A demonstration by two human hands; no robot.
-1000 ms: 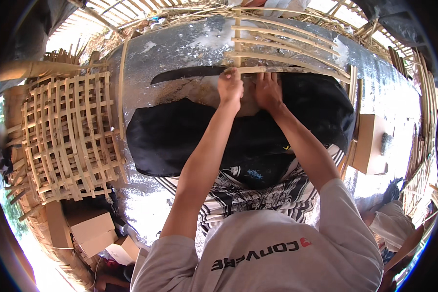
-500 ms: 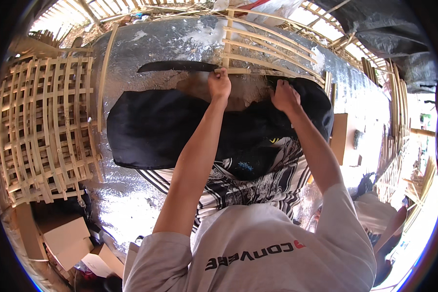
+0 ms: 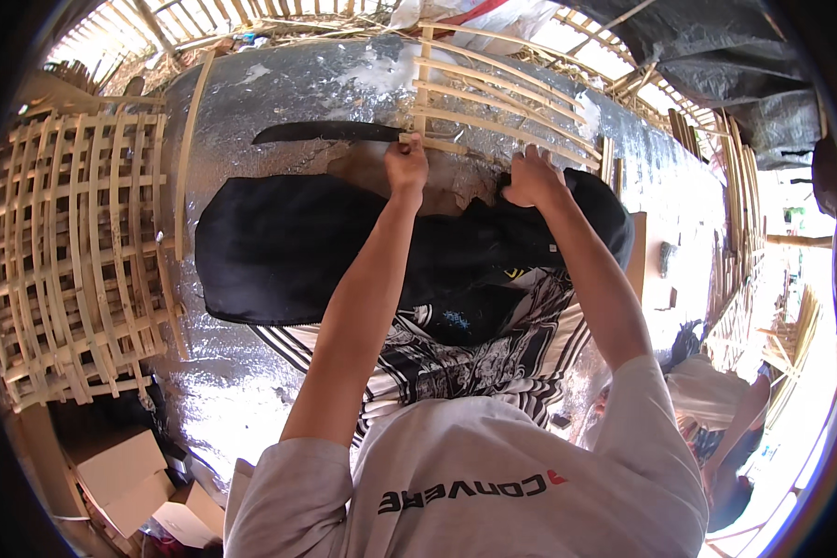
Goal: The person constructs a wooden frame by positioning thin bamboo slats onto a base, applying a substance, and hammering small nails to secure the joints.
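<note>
Beside left fingers (image 3: 413, 142), dark curved blade (image 3: 324, 132)

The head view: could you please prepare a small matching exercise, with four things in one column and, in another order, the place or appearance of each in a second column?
Column one:
1. Curved blade
2. Woven lattice
3. Black cloth
4. Cardboard boxes

Column two:
A. In the lower left part of the picture, with plain brown sides
B. Partly over the patterned cloth
C. Dark, reaching leftward from beside the left hand
D. At the far left, made of crossing strips

Right pairs: 1-C, 2-D, 3-B, 4-A.
</note>
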